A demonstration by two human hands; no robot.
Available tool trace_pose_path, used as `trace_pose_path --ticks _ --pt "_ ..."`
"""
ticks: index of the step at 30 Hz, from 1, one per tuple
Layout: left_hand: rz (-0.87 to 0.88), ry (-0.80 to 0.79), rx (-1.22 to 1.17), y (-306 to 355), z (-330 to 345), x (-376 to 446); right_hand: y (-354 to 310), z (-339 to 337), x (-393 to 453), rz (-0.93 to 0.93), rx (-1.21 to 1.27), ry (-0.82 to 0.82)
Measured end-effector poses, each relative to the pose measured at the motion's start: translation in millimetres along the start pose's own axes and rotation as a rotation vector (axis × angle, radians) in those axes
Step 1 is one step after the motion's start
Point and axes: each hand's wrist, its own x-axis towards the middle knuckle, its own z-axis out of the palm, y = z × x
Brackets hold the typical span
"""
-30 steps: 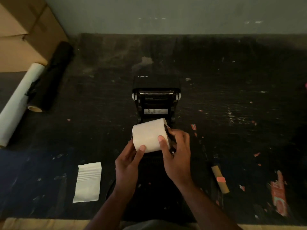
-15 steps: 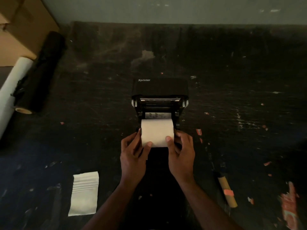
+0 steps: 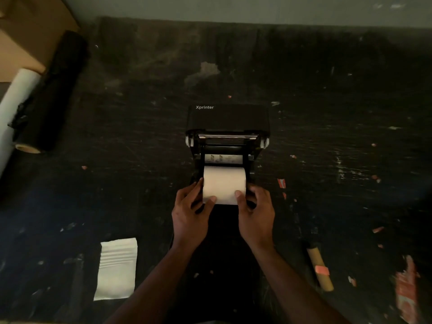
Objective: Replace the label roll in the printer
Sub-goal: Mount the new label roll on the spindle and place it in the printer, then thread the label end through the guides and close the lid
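Observation:
A black Xprinter label printer [image 3: 228,118] stands open in the middle of the dark table. A white label roll [image 3: 224,183] sits squarely in its paper bay, axis left to right. My left hand [image 3: 190,213] grips the roll's left end, thumb on its front face. My right hand [image 3: 256,211] grips the right end the same way. A strip with printed marks [image 3: 223,159] shows just behind the roll. The bay under the roll is hidden.
An empty brown cardboard core [image 3: 319,268] with a pink tag lies at the right front. A white plastic pouch [image 3: 116,268] lies at the left front. A black film roll [image 3: 50,94], a white roll [image 3: 16,106] and cardboard boxes [image 3: 25,31] are at the far left.
The roll was tilted and held in front of the printer; both hands have turned it level and moved it forward into the open bay.

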Motion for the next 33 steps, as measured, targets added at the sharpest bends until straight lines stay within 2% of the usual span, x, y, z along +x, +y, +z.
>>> trace_pose_path --ticks 13,19,24,26,30,33 --pt "0.061 0.010 0.253 2.7 -1.3 11.8 -4.6 -5.9 15.9 -0.007 -0.199 -0.033" --pt "-0.037 0.066 0.067 7.1 -9.8 13.6 -7.0 -14.9 17.6 0.048 -0.118 0.006" --pt "-0.090 0.093 0.041 5.5 -10.5 14.2 -3.8 -18.9 16.9 0.071 -0.042 0.000" --pt "-0.170 0.083 -0.063 4.9 -9.4 15.0 -2.5 -18.7 17.3 0.149 0.032 -0.028" --pt "-0.307 0.007 -0.253 2.3 -11.2 15.7 -3.8 -21.7 22.5 0.500 0.324 -0.119" --pt "-0.383 -0.071 -0.348 0.8 -17.2 19.5 -1.1 -28.2 27.8 0.579 0.331 -0.212"
